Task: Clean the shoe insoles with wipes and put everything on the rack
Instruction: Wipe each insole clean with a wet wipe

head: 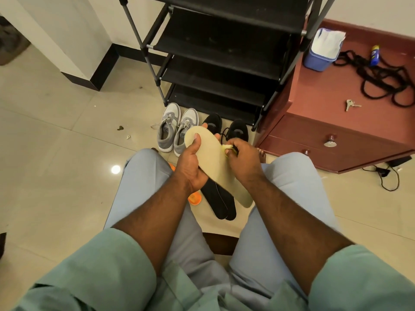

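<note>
Beige insole [215, 162], no legible writing, gripped by left hand [190, 162]; right hand [243, 160] pinches a wipe [226, 148] against it.

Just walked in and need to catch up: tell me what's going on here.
A seated person is cleaning a beige insole. The left hand holds it, thumb pressed on its upper face, while the right hand pinches a crumpled wipe against its edge. Two black insoles lie below on the floor between the knees. Grey sneakers and black shoes sit on the floor before the black shoe rack, not on it. A blue wipes tub stands on the red cabinet.
</note>
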`<action>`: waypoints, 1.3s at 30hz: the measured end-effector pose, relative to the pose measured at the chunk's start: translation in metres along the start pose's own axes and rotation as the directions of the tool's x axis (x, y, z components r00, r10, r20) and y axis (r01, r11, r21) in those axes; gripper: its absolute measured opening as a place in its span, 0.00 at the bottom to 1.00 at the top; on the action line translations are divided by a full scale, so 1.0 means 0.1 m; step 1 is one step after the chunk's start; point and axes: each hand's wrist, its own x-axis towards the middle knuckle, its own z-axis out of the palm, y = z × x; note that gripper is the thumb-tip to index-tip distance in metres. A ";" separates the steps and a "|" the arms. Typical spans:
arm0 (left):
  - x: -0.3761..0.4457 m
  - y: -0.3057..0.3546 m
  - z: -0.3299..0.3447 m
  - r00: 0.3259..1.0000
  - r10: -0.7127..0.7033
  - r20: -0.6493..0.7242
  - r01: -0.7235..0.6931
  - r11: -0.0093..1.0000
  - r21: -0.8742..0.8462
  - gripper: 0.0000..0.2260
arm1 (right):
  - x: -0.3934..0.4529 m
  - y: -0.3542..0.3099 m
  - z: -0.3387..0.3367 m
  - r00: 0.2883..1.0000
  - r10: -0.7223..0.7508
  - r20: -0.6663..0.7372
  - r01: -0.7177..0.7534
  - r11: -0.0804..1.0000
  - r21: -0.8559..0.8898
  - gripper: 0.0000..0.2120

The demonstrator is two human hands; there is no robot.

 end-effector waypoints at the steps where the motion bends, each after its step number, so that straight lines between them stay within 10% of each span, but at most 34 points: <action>1: 0.01 0.01 0.00 1.000 -0.008 -0.005 0.008 1.000 0.002 0.23 | -0.01 0.00 -0.02 1.000 -0.009 0.004 0.009 1.000 -0.005 0.10; 8: 0.04 0.03 -0.05 0.995 -0.095 -0.042 0.091 0.992 -0.084 0.28 | -0.17 -0.20 0.04 0.870 -0.467 0.162 0.477 0.878 -0.035 0.10; 14: -0.01 -0.05 0.01 0.997 -0.069 -0.041 0.066 0.995 -0.076 0.21 | 0.06 -0.21 0.07 0.963 -0.267 -0.032 0.262 0.958 -0.117 0.10; 20: 0.06 0.03 -0.10 0.997 -0.058 -0.056 0.050 0.989 -0.141 0.26 | -0.25 -0.21 0.01 0.834 -0.471 0.287 0.509 0.858 -0.069 0.10; 25: 0.02 -0.09 0.02 0.999 -0.036 -0.008 0.035 0.998 -0.049 0.20 | 0.05 -0.09 0.01 0.987 -0.161 -0.023 0.157 0.982 -0.104 0.11; 31: 0.00 0.01 -0.03 0.995 -0.100 -0.011 0.099 0.993 -0.060 0.21 | -0.18 -0.21 0.11 0.872 -0.461 0.166 0.468 0.884 -0.009 0.09; 36: -0.08 -0.06 0.03 0.980 -0.193 0.038 0.187 0.974 0.128 0.31 | 0.11 -0.12 0.07 0.982 -0.175 -0.071 0.177 0.984 0.029 0.10; 39: -0.11 0.01 0.00 0.977 -0.211 0.043 0.204 0.970 0.129 0.34 | 0.05 -0.16 0.08 0.958 -0.285 -0.042 0.287 0.957 0.044 0.12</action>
